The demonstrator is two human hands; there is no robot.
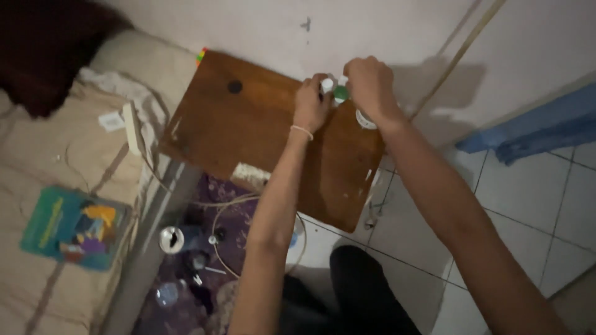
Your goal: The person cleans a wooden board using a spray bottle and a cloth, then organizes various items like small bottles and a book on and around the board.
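White plastic under the left fingers [318,92], which are curled in tight around a small white bottle [326,85] at the far edge of the bench [248,130], close to the wall. Right beside it, the right hand [370,87] closes down from above, fingers bunched narrow over a little green cap [341,93]. Whether that cap sits on the same bottle or on a second one I cannot tell; the two hands crowd the spot. Below the right wrist a pale round container [365,119] peeks out, standing on the wood.

Judging by size, these look light and rigid, likely smooth plastic and a bit slippery, so a grip around the body with one hand and a pinch on the cap's rim with the other seems the sensible hold. Small things near the bench edge could tip easily.

Outward now: a thin bracelet rings the left wrist. The wooden bench carries a dark round mark, a bed [56,186] lies to the left with a colourful book [73,226] on it, and cables and clutter sit on the floor below.
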